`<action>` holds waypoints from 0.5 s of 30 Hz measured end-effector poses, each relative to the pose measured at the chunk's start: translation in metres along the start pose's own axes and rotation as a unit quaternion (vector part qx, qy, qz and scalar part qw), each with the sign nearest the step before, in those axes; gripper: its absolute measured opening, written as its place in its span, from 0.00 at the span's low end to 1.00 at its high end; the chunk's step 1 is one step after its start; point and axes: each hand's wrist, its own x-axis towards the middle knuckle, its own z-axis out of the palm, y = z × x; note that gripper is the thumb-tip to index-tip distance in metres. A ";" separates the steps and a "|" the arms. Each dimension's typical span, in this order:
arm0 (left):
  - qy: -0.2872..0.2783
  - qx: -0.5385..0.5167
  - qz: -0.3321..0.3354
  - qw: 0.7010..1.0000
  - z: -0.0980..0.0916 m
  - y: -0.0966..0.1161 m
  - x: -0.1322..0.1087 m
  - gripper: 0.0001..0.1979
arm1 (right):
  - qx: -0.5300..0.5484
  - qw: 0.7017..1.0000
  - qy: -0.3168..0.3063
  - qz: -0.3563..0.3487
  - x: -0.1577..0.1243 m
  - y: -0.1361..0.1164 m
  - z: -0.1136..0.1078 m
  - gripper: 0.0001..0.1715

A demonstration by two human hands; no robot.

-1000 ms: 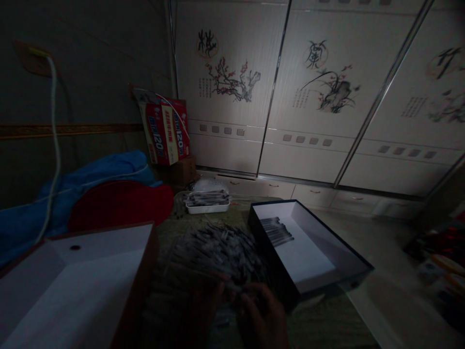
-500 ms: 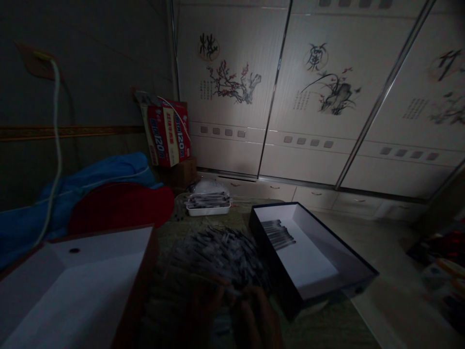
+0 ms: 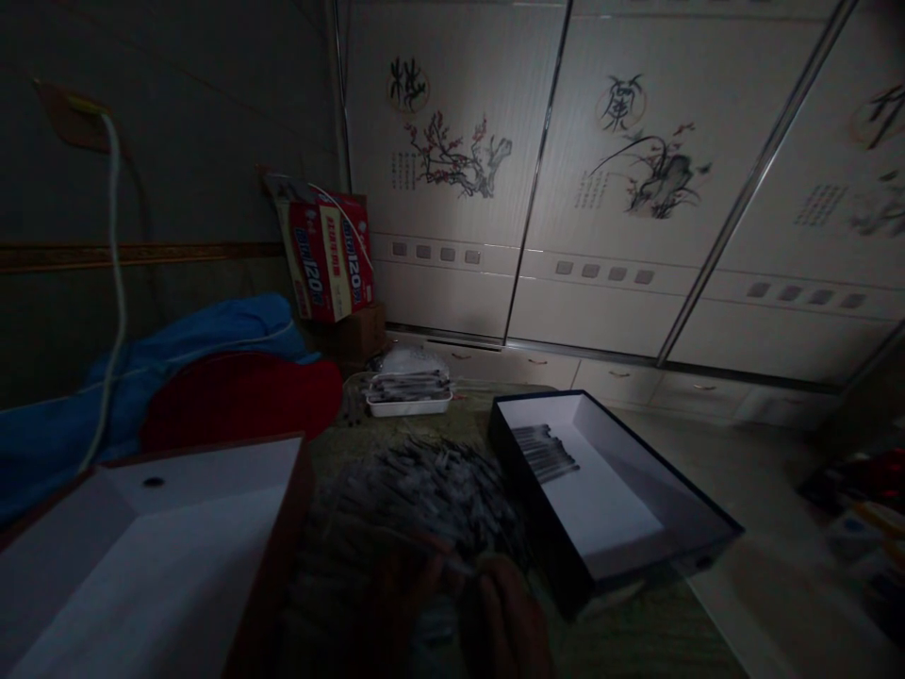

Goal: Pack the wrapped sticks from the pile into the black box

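At the bottom centre, in dim light, my left hand (image 3: 406,589) and my right hand (image 3: 505,608) are close together over the table. Both have bent fingers, and a thin, pale pen (image 3: 458,565) spans the gap between their fingertips. Its details are too dark to read. Just beyond my hands spreads a heap of loose pens (image 3: 438,486), clear with dark ends. To the right, a dark-rimmed box (image 3: 665,471) with a white inside holds a row of several pens (image 3: 544,453) along its left wall.
A second open box (image 3: 265,528), reddish-brown outside and white inside, stands at left. Behind the heap is a white tray (image 3: 410,407) filled with pens. Red cloth (image 3: 240,401), blue cloth (image 3: 212,330) and a red carton (image 3: 331,259) lie beyond, before a sliding-door wardrobe (image 3: 438,292).
My hands stay in nearly the same place, with the fingers shifted slightly around the pen. The whole view has moved a little.
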 end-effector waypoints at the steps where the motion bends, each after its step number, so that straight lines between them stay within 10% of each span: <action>1: -0.014 -0.002 0.001 1.000 0.000 0.000 0.000 0.11 | -0.011 1.000 0.010 -0.004 -0.002 0.001 -0.001 0.21; 15: -0.087 -0.001 0.018 0.996 0.000 0.020 -0.007 0.11 | -0.071 0.992 0.049 -0.093 -0.010 0.024 0.000 0.17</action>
